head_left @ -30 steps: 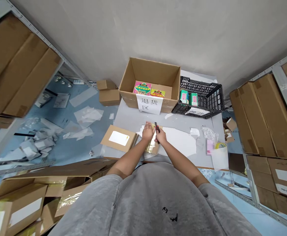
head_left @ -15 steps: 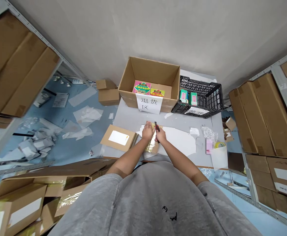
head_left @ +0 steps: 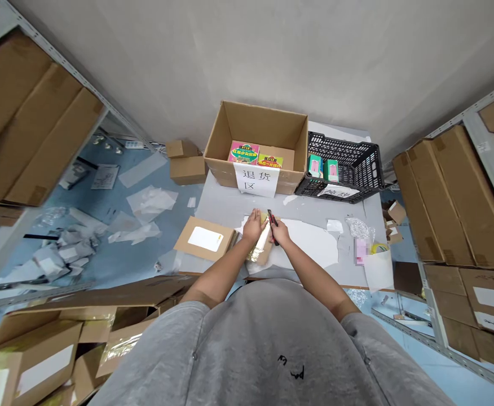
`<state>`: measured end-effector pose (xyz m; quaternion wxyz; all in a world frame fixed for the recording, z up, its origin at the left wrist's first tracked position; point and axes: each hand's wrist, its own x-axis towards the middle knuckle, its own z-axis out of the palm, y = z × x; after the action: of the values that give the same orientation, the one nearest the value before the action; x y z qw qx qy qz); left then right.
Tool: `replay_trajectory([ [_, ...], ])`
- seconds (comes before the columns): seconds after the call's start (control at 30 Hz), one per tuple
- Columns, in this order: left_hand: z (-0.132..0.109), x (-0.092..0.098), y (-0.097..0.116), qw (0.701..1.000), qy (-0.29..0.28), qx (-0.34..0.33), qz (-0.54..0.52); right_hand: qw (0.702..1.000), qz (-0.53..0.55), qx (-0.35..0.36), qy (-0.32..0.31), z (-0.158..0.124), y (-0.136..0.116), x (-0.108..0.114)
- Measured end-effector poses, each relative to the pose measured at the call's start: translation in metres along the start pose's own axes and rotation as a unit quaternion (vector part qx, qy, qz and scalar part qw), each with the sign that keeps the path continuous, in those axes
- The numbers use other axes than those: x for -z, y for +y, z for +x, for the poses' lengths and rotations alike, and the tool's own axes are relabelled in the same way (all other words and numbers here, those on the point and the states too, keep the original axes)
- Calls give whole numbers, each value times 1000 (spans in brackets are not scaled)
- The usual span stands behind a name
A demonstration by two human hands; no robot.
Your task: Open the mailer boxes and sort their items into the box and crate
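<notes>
A small cardboard box [head_left: 260, 252] sealed with shiny yellowish tape lies near the table's front edge, partly over a white sheet [head_left: 310, 239]. My left hand [head_left: 253, 227] grips its left side, with the fingers pointing away from me and the thumb towards the tape. In my right hand [head_left: 279, 232] is a red and black box cutter [head_left: 273, 226], its tip pointing away from me, beside the right side of the box. Whether the blade touches the tape, I cannot tell. Another cardboard box [head_left: 188, 254] with a white label lies left of my left forearm.
A large open carton [head_left: 255, 118] holding colourful boxes stands at the table's back, with a black plastic crate [head_left: 359, 163] right of it. Bubble wrap [head_left: 359, 228] and a white container [head_left: 378, 270] are at right. An open carton [head_left: 8, 318] of boxes stands lower left.
The box cutter and my right hand have shifted slightly right, away from my left hand. More of the taped top shows between my hands. My left hand has hardly moved.
</notes>
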<state>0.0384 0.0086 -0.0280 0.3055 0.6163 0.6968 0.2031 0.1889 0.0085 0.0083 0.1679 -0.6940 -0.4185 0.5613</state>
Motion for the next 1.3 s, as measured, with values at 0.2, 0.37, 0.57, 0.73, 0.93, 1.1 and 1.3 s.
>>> replay_trajectory([
  [0.2, 21, 7, 10, 990, -95, -100, -7, 988, -79, 46, 123, 4, 22, 59],
  [0.37, 38, -1, 38, 966, -201, -161, -17, 993, -50, 49, 93, 17, 24, 78],
  [0.57, 19, -2, 37, 959, -186, -214, 24, 998, 3, 1, 67, 31, 30, 69],
  [0.73, -18, -7, 34, 975, -99, -182, 83, 994, -57, -9, 97, 46, 25, 62],
  [0.93, -26, -26, 57, 974, -94, -139, 153, 995, -43, -12, 87, 43, 28, 64],
  [1.1, -22, -28, 66, 976, -111, -94, 164, 997, 67, 45, 9, 8, 66, 88],
  [1.3, -26, -29, 67, 975, -110, -105, 161, 992, 16, 89, -85, -18, 90, 109],
])
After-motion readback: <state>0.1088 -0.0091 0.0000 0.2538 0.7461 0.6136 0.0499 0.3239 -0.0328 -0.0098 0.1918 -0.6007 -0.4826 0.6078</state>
